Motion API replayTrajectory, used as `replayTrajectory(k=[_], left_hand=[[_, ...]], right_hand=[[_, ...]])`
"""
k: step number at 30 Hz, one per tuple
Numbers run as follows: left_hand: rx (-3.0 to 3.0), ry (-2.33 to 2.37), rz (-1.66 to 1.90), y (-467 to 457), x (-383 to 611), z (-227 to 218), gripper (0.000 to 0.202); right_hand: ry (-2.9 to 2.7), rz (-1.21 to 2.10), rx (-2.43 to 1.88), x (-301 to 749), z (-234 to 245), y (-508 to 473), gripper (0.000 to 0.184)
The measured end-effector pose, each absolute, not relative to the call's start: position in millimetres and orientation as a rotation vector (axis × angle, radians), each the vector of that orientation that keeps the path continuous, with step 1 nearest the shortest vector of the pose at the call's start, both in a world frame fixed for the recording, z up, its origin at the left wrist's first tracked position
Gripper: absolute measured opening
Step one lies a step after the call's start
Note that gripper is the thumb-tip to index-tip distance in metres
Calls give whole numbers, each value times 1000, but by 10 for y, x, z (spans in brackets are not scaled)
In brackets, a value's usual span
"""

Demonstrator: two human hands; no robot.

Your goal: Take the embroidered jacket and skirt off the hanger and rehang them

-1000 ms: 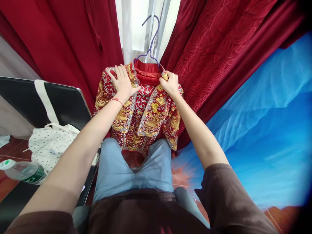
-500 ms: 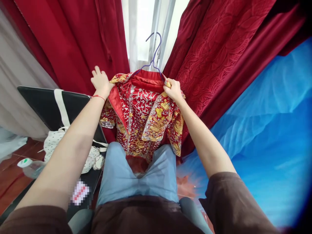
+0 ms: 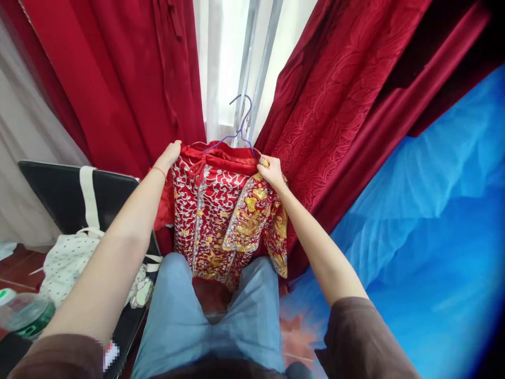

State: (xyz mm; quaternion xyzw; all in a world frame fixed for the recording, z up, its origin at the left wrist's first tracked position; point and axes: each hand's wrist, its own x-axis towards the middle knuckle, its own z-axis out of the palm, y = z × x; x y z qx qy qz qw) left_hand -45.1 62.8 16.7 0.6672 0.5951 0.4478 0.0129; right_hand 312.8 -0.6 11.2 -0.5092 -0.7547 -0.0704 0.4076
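A red jacket (image 3: 221, 210) with gold and silver embroidery hangs on a purple wire hanger (image 3: 239, 126) in front of my knees. My left hand (image 3: 169, 156) is closed on the jacket's left shoulder, where the plain red lining shows folded back. My right hand (image 3: 270, 171) pinches the right shoulder by the collar. The hanger's hook stands free in front of a metal pole (image 3: 252, 68).
Dark red curtains (image 3: 130, 79) hang left and right of a white sheer panel. A black chair (image 3: 63, 195) on the left carries a white dotted bag (image 3: 74, 258); a plastic bottle (image 3: 23, 316) lies beside it. Blue fabric (image 3: 426, 237) covers the right side.
My left hand left the jacket's front, swung out to the left shoulder and folded that side back, showing the lining. The jacket and hanger sit lower in view. My right hand kept its hold.
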Motion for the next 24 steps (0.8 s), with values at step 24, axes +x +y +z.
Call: replayTrajectory(k=[24], left_hand=[[2766, 1967, 991, 17, 27, 95, 63]], right_hand=[[-1727, -693, -1997, 3553, 254, -661, 43]])
